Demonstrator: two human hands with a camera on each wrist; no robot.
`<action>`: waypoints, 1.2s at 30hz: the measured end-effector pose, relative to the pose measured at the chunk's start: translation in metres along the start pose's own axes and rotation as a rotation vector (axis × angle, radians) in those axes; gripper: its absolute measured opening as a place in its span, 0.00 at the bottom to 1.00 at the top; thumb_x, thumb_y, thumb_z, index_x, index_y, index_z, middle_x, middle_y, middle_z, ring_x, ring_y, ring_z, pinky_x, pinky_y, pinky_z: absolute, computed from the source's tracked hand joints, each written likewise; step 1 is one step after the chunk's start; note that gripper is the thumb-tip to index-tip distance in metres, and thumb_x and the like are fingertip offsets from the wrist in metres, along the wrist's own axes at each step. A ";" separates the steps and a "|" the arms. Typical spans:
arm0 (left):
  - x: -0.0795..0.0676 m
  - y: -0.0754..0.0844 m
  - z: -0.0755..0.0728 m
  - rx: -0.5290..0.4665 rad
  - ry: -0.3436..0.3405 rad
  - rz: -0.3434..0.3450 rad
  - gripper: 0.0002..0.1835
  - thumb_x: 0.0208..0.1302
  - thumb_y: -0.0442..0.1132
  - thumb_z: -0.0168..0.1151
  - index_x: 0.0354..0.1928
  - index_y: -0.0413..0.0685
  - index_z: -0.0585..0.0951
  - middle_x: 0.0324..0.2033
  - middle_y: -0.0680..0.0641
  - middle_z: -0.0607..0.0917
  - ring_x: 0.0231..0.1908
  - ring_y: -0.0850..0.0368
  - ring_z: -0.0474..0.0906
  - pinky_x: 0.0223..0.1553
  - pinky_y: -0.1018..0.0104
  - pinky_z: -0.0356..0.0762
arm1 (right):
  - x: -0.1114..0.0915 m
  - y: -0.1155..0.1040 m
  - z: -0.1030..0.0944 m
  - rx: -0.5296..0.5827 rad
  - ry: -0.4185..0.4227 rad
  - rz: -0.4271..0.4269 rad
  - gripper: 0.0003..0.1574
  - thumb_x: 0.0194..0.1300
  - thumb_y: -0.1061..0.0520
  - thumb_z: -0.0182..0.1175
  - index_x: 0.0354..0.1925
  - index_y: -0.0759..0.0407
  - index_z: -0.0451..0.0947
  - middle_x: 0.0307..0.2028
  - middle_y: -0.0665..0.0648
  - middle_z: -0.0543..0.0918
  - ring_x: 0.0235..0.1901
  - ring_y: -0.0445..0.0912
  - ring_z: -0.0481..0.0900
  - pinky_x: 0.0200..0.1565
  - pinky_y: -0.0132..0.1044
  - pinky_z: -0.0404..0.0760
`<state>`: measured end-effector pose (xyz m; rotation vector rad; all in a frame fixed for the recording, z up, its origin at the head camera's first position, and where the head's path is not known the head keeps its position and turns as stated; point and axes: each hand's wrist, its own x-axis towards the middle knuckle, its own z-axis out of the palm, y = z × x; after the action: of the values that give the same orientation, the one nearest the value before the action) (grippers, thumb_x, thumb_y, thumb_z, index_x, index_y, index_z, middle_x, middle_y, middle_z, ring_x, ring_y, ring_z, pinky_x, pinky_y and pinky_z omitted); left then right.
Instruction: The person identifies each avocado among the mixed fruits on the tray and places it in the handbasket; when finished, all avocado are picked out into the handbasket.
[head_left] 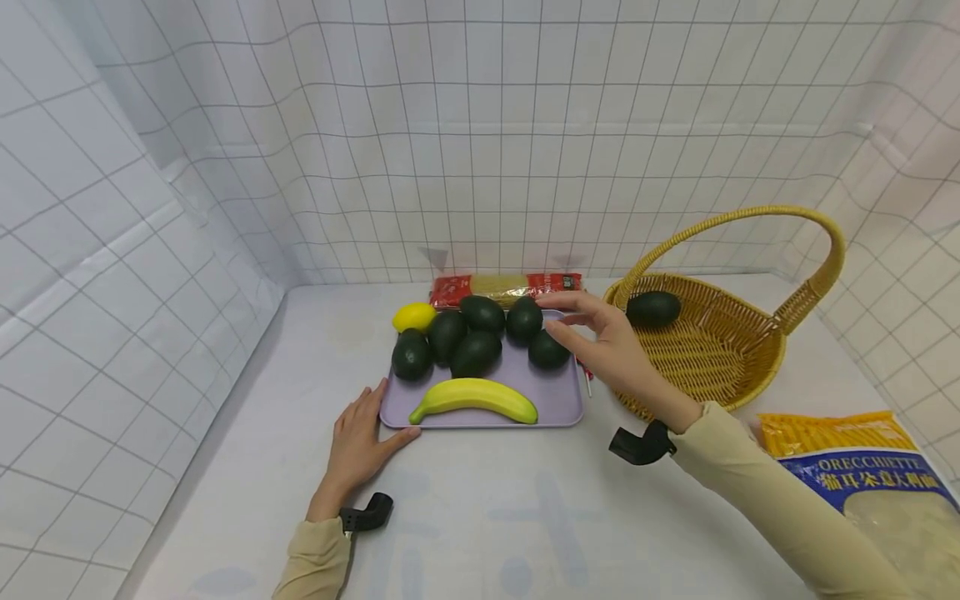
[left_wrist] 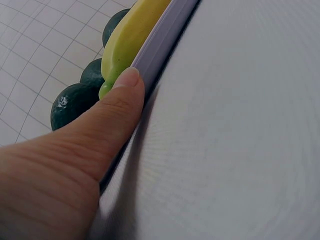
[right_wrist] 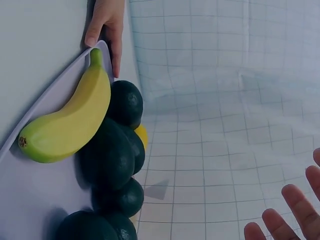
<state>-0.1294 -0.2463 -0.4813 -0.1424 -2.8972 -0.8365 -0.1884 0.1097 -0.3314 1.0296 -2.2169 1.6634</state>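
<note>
A lilac tray [head_left: 510,400] holds several dark green avocados [head_left: 476,354] and, along its front, a yellow banana [head_left: 476,396] with greenish ends. My left hand [head_left: 360,450] rests at the tray's front left corner. Its thumb [left_wrist: 117,102] touches the front rim near the banana's stem, and the other fingers lie along the left side with nothing gripped. Over the tray's right end hovers my right hand [head_left: 607,342], fingers apart and holding nothing, close to two avocados. In the right wrist view its spread fingertips [right_wrist: 295,205] show away from the fruit.
A yellow lemon [head_left: 414,317] sits at the tray's back left corner. Behind the tray lies a red-ended pasta packet [head_left: 498,287]. To the right stands a wicker basket [head_left: 705,367] with a tall handle and one avocado [head_left: 653,309] inside. An orecchiette bag [head_left: 862,475] lies front right.
</note>
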 end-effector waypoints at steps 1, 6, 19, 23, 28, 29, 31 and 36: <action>0.000 0.000 0.000 0.001 0.001 0.001 0.51 0.56 0.59 0.66 0.73 0.40 0.53 0.68 0.34 0.59 0.69 0.38 0.47 0.64 0.39 0.40 | 0.001 -0.002 0.003 0.001 0.005 0.008 0.19 0.63 0.72 0.57 0.53 0.66 0.76 0.52 0.59 0.79 0.53 0.49 0.74 0.53 0.45 0.73; -0.001 -0.001 0.001 0.004 0.010 0.005 0.51 0.56 0.58 0.66 0.72 0.40 0.54 0.68 0.34 0.60 0.68 0.38 0.48 0.64 0.39 0.41 | 0.006 -0.010 0.014 0.003 0.015 0.059 0.19 0.63 0.72 0.57 0.53 0.72 0.73 0.53 0.67 0.76 0.54 0.54 0.72 0.54 0.56 0.71; -0.001 -0.001 0.000 -0.003 0.010 0.006 0.51 0.55 0.59 0.66 0.72 0.39 0.54 0.68 0.34 0.60 0.68 0.37 0.48 0.64 0.39 0.41 | 0.005 0.057 0.029 -0.109 0.040 0.258 0.30 0.63 0.46 0.63 0.61 0.52 0.72 0.62 0.52 0.69 0.63 0.45 0.64 0.61 0.55 0.61; -0.001 0.000 0.000 -0.008 0.021 0.014 0.51 0.55 0.59 0.66 0.72 0.39 0.54 0.67 0.33 0.60 0.68 0.37 0.48 0.63 0.39 0.41 | 0.003 0.065 0.032 -0.134 0.058 0.283 0.32 0.62 0.44 0.64 0.61 0.52 0.72 0.63 0.55 0.68 0.64 0.46 0.61 0.64 0.51 0.58; -0.001 -0.001 0.001 -0.002 0.025 0.014 0.51 0.55 0.58 0.66 0.72 0.39 0.55 0.67 0.33 0.60 0.68 0.36 0.48 0.63 0.39 0.41 | 0.000 0.071 0.035 -0.151 0.073 0.307 0.33 0.61 0.43 0.64 0.61 0.53 0.72 0.64 0.58 0.66 0.65 0.49 0.60 0.64 0.53 0.56; -0.001 -0.001 0.001 -0.002 0.022 0.013 0.51 0.56 0.58 0.66 0.72 0.39 0.54 0.67 0.33 0.60 0.68 0.36 0.48 0.63 0.39 0.41 | 0.000 0.072 0.035 -0.157 0.073 0.318 0.33 0.61 0.43 0.64 0.61 0.53 0.71 0.64 0.57 0.67 0.65 0.49 0.60 0.64 0.54 0.56; -0.001 -0.001 0.000 -0.002 0.017 0.007 0.51 0.56 0.58 0.66 0.72 0.39 0.54 0.68 0.33 0.60 0.68 0.37 0.48 0.64 0.39 0.41 | -0.001 0.074 0.036 -0.172 0.070 0.336 0.34 0.62 0.43 0.64 0.62 0.55 0.71 0.64 0.56 0.67 0.65 0.50 0.60 0.64 0.55 0.56; 0.000 0.000 0.000 -0.001 0.002 -0.001 0.51 0.56 0.59 0.66 0.72 0.39 0.53 0.68 0.34 0.59 0.69 0.38 0.47 0.64 0.40 0.40 | -0.004 0.079 0.037 -0.197 0.060 0.373 0.34 0.62 0.44 0.63 0.62 0.56 0.71 0.63 0.56 0.67 0.64 0.51 0.61 0.63 0.55 0.57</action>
<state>-0.1292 -0.2465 -0.4812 -0.1405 -2.8947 -0.8383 -0.2251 0.0880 -0.4074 0.5347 -2.5874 1.5363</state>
